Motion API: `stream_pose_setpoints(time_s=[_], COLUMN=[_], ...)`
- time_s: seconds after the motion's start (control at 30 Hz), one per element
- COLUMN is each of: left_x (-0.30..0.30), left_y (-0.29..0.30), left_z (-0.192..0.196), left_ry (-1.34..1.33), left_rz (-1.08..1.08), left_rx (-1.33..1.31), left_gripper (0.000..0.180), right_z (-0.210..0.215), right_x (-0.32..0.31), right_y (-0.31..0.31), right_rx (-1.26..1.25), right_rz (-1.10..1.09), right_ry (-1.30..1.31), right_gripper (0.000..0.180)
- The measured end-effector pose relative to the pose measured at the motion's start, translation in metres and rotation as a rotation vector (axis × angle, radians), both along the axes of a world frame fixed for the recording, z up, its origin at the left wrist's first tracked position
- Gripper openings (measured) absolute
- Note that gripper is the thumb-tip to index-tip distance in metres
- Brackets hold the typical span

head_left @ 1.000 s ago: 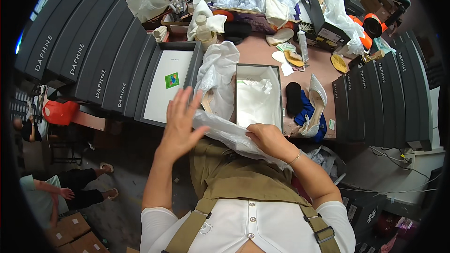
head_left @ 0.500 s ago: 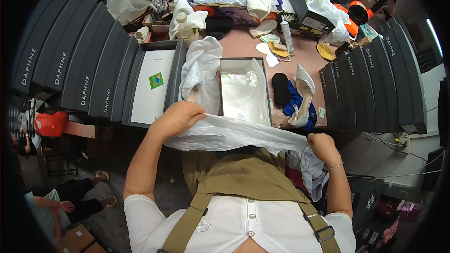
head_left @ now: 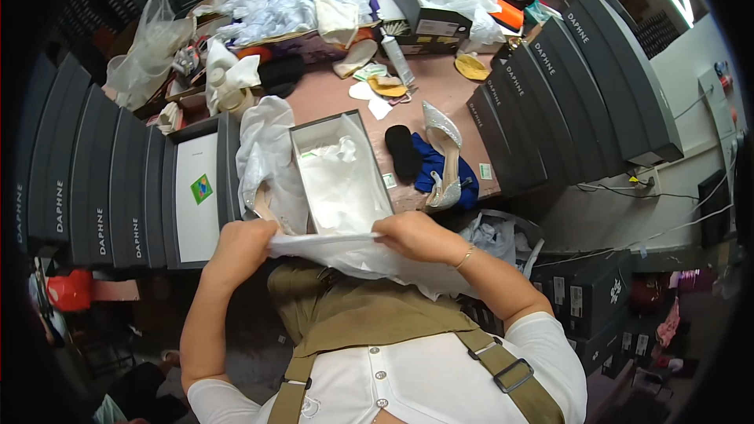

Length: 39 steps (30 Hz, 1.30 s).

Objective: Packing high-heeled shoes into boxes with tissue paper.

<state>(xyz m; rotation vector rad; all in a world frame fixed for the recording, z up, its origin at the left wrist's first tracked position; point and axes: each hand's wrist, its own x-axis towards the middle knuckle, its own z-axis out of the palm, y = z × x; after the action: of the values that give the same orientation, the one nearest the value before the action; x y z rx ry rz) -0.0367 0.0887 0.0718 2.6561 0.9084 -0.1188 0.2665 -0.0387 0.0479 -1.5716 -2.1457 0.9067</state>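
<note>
My left hand (head_left: 242,247) and my right hand (head_left: 416,235) are both closed on the edge of a white tissue paper sheet (head_left: 338,250), stretched between them at the table's near edge. Just beyond it lies a shoebox (head_left: 382,180) lined with white paper, a crumpled piece inside. Left of the box, a pale shoe (head_left: 253,177) rests on crumpled white wrapping (head_left: 271,129). To the right, a glittery silver high-heeled shoe (head_left: 444,137) lies on a blue cloth (head_left: 467,180), with a black oval pad (head_left: 404,153) beside it.
Dark shoeboxes stand in rows at left (head_left: 78,180) and right (head_left: 565,102). An open box with a white inside (head_left: 196,204) adjoins the left row. Yellow pads (head_left: 471,67), a white tube (head_left: 397,60), a bottle (head_left: 228,94) and a heap of white wrapping (head_left: 290,4) lie farther back.
My right hand has moved inward toward my left, gripping the sheet nearer its middle, so the stretched part is shorter. The whole view has swung to the right.
</note>
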Motion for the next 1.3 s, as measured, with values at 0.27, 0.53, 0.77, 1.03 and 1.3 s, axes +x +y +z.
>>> stream_pose_setpoints(time_s=[0.27, 0.53, 0.77, 1.03, 1.3], left_x=[0.015, 0.083, 0.148, 0.090, 0.079], left_y=[-0.015, -0.046, -0.047, -0.091, -0.077], left_z=[0.009, -0.048, -0.091, -0.077, -0.081], left_ry=[-0.835, -0.867, -1.246, -2.013, -1.497], left_rz=[0.663, 0.487, 0.241, 0.158, 0.327], left_rx=[-0.109, -0.708, -1.413, -1.820, -1.239], left_gripper=[0.023, 0.024, 0.045, 0.074, 0.035], right_z=[-0.071, -0.093, 0.048, 0.056, 0.044], right_x=[0.159, 0.156, 0.025, -0.042, -0.073], right_y=[-0.006, 0.007, -0.017, -0.005, 0.000], right_rx=[0.076, 0.204, 0.100, -0.026, -0.098], right_rz=[-0.911, -0.906, -0.564, -0.283, -0.144], right_ry=[0.246, 0.265, 0.554, 0.633, 0.522], right_gripper=[0.020, 0.022, 0.012, 0.015, 0.017])
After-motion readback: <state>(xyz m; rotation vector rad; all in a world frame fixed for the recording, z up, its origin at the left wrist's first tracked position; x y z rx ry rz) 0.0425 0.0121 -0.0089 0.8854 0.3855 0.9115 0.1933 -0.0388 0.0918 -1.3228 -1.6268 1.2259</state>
